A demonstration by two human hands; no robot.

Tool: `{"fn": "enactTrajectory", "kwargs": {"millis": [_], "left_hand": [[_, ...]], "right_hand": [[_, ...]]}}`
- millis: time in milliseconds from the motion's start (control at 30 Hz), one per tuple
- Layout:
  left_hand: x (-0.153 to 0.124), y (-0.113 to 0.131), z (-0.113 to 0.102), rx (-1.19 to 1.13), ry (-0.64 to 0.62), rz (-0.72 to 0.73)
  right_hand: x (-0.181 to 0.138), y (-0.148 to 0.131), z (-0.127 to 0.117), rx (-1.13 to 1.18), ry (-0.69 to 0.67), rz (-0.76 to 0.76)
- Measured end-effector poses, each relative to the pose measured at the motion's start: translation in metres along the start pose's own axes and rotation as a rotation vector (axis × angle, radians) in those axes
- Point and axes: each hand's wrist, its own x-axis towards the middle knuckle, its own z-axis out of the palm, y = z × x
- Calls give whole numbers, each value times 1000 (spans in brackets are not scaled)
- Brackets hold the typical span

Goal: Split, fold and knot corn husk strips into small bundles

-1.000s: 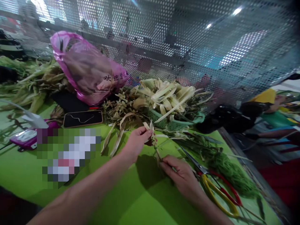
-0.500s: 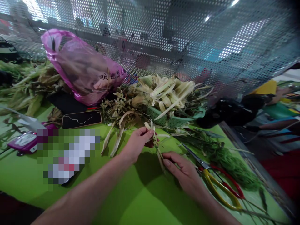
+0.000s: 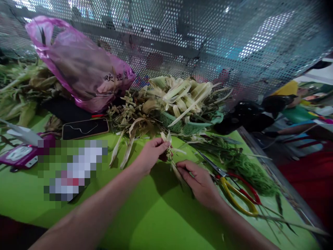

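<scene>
My left hand [image 3: 149, 154] pinches the upper part of a small bundle of dried pale leaf strips [image 3: 168, 146] above the green table [image 3: 145, 215]. My right hand [image 3: 199, 182] is closed on the lower ends of the same strips, just below and to the right of the left hand. The strips run slanted between both hands. Scissors with yellow and red handles [image 3: 235, 191] lie on the table right beside my right hand.
A green basket [image 3: 192, 127] heaped with pale husks stands behind the hands. A pink plastic bag [image 3: 78, 69] and a dark phone [image 3: 85, 127] lie at the left, green fibre [image 3: 249, 172] at the right. A perforated metal screen [image 3: 208, 41] closes the back.
The view has shifted a little, so everything sits higher in the frame. Both hands keep their hold on the strips; my right hand has moved slightly up towards the left hand.
</scene>
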Motion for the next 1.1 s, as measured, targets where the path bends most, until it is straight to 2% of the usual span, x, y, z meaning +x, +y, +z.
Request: {"fn": "enactTrajectory", "kwargs": {"millis": [200,433,633,767,833,1000,1100], "left_hand": [[-5,3,3,2,-39,-55],[-14,6,8,-81,-75,-61],[-14,-1,11,-39,-74,-50],[-14,-2,12,-24,-100,-42],[-15,-4,13,-9,-131,-47],[-15,-12,15,128,-224,-62],[-17,-13,15,211,-279,-61]], "right_hand": [[-2,1,3,60,-8,11],[0,-5,-2,95,123,61],[-1,-4,-4,131,126,63],[0,-3,-13,12,381,-10],[1,-3,-18,-9,443,-22],[5,2,-19,193,251,72],[5,6,-16,363,276,115]]}}
